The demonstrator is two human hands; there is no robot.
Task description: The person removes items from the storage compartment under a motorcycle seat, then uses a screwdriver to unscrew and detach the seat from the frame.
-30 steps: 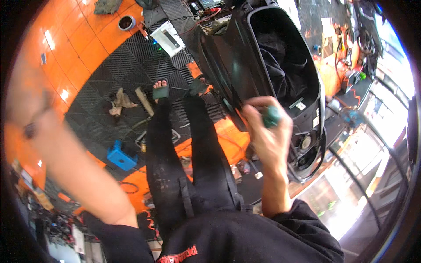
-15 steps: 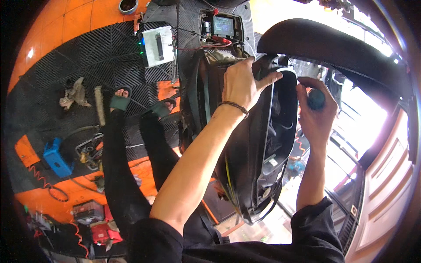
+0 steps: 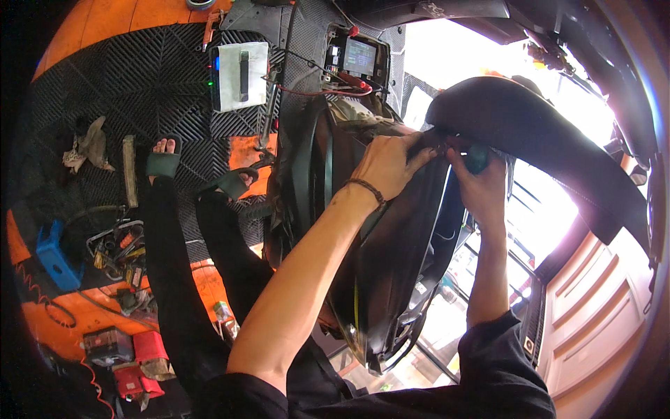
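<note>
Bracing hand: left hand (image 3: 382, 167), one o'clock, against the black scooter body (image 3: 384, 244), probably steadying it; fingertips partly hidden, grip cannot be told.
Tool hand: right hand (image 3: 485, 188), two o'clock, closed round a green rounded tool handle (image 3: 477, 159), presumably for control beside the raised seat (image 3: 530, 112); tip hidden.
Red clamp (image 3: 364, 85): twelve o'clock, apparently linking the white box (image 3: 257, 77) at eleven o'clock.
Change since half a second ago: hands, then farther apart, now nearly meet.

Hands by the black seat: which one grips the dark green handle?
The right hand, its fingers curled around the dark green handle; the left hand, with a brown bracelet at its wrist, does not hold that handle.
</note>
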